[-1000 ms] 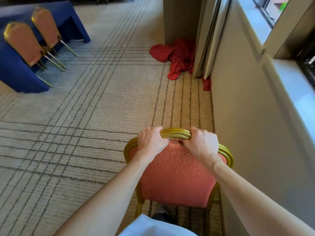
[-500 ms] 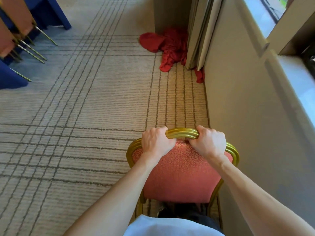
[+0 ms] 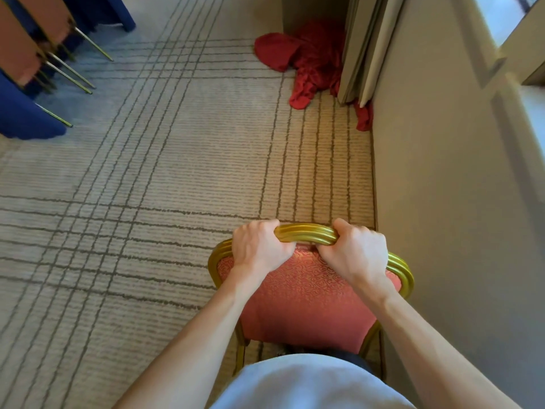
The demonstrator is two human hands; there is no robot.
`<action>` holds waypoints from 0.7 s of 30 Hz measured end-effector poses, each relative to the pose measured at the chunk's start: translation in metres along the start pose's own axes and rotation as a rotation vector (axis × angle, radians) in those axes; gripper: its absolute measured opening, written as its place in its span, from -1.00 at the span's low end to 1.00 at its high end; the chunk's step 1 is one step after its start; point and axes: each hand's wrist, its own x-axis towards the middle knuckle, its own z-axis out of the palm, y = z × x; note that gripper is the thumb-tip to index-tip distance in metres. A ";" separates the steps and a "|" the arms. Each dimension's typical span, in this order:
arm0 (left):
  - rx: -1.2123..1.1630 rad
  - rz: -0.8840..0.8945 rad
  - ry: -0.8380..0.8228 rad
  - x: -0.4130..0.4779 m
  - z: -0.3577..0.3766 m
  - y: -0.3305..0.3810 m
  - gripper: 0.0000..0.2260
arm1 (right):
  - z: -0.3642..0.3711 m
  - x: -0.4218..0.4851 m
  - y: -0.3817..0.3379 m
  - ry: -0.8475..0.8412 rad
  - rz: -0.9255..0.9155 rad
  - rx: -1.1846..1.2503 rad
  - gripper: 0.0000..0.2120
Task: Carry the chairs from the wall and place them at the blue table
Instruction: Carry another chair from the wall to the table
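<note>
A chair point(image 3: 306, 293) with a gold frame and a patterned red back stands right in front of me, close to the wall on the right. My left hand point(image 3: 259, 246) grips the top rail of its back on the left. My right hand point(image 3: 356, 252) grips the same rail on the right. The chair's seat and legs are mostly hidden under the back and my body. The blue table point(image 3: 20, 119) shows at the top left corner, with two chairs point(image 3: 26, 33) of the same kind pushed up to it, their thin gold legs sticking out.
A beige wall point(image 3: 442, 187) runs along the right, with a window sill above. A heap of red cloth point(image 3: 306, 57) lies on the carpet by folded panels point(image 3: 362, 48) at the far end of the wall. Striped beige carpet point(image 3: 147, 172) spreads between me and the table.
The view has shifted: the table and its two chairs slid toward the top left corner and partly out of frame. Both hands keep the same hold on the chair's top rail.
</note>
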 end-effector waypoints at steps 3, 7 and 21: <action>0.002 0.006 -0.019 0.014 -0.001 0.003 -0.68 | -0.003 0.015 0.003 -0.039 0.000 -0.003 -0.62; -0.010 -0.015 -0.017 0.026 -0.007 0.008 -0.66 | -0.014 0.037 0.005 -0.080 -0.041 -0.018 -0.65; -0.012 -0.175 0.169 0.065 -0.075 -0.028 -0.66 | -0.033 0.126 -0.060 0.067 -0.371 0.057 -0.61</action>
